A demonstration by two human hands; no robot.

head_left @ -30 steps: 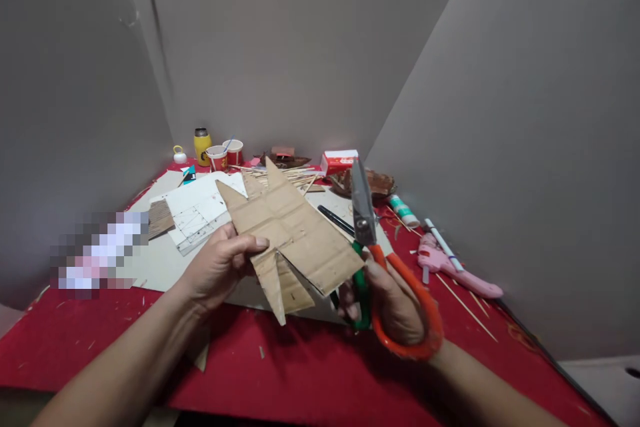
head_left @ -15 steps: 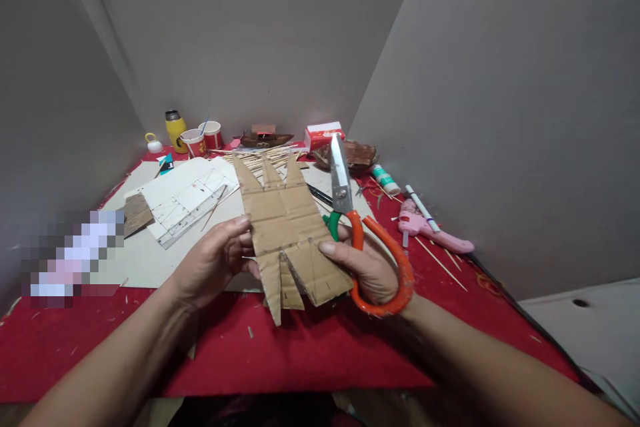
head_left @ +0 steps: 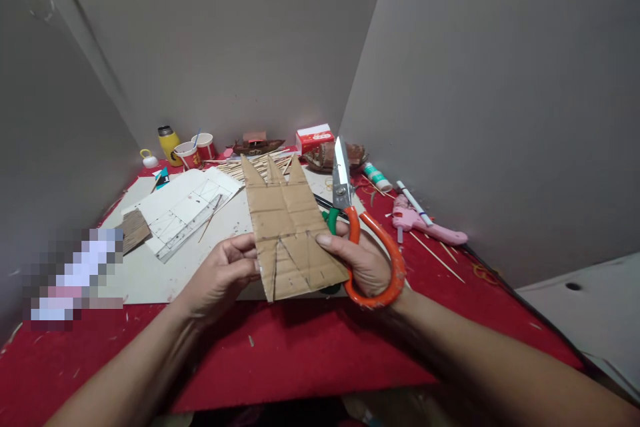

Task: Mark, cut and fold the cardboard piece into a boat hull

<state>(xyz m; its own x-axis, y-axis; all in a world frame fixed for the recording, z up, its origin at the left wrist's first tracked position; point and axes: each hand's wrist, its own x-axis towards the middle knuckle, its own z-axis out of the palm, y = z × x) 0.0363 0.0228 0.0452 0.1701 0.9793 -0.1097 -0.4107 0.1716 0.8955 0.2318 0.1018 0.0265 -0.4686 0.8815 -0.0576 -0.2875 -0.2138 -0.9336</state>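
A creased piece of brown cardboard [head_left: 287, 227] is held up in front of me, with pointed teeth along its top edge and pencilled triangles on its lower part. My left hand [head_left: 227, 273] has its fingers closed at the cardboard's left edge, the tips partly hidden behind it. At the lower right, my right hand [head_left: 363, 260] pinches the cardboard with the thumb in front. Scissors [head_left: 342, 180] with orange and green handles also hang on my right hand, blades pointing up and apparently closed.
Behind lie a drawn paper plan [head_left: 193, 210], thin wooden sticks [head_left: 250, 167] and two model boats [head_left: 257, 142]. A yellow bottle [head_left: 169, 145] and red-white cups [head_left: 187, 155] stand back left. On the right are a pink glue gun [head_left: 430, 227] and a green-white tube [head_left: 377, 177].
The cardboard's lower part now looks flat; before, a cut strip and a gap stood out there, with another piece showing behind. My left hand has shifted slightly down along its edge.
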